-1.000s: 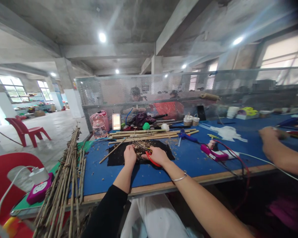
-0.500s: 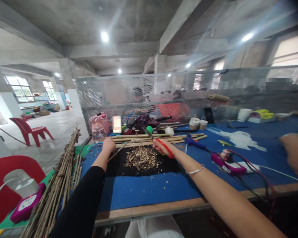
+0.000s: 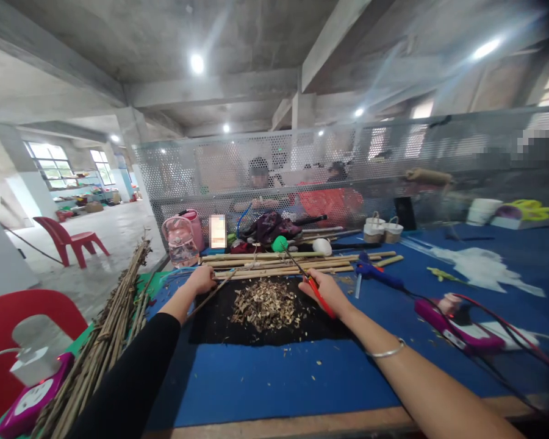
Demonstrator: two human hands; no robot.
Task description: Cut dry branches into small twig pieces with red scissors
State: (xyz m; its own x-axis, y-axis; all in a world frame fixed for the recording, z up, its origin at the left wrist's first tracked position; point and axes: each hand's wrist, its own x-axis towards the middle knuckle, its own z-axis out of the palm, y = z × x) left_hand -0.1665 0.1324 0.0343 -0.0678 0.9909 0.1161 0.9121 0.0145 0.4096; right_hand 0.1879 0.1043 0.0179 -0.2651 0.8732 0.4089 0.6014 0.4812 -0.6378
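Note:
My left hand [image 3: 202,279] is closed round a thin brown twig [image 3: 215,291], which slants over the left end of a black cloth [image 3: 210,317]. Red-handled scissors [image 3: 319,296] are in my right hand [image 3: 327,289], above the cloth's right side, their blades pointing up and left. A heap of wood chips [image 3: 268,305] lies on the cloth between my hands. Behind it, several pale sticks [image 3: 274,259] lie sideways across the blue table [image 3: 256,384].
A bundle of sticks [image 3: 105,341] lies at the left. On the right are a blue glue gun [image 3: 377,271], a purple power strip [image 3: 457,326] and plastic film [image 3: 480,265]. A perforated screen [image 3: 219,177] stands behind, people beyond it.
My right hand has moved right, away from the sticks, with the scissors. My left hand still holds the twig. The view has shifted, and the arm at the right edge is out of view.

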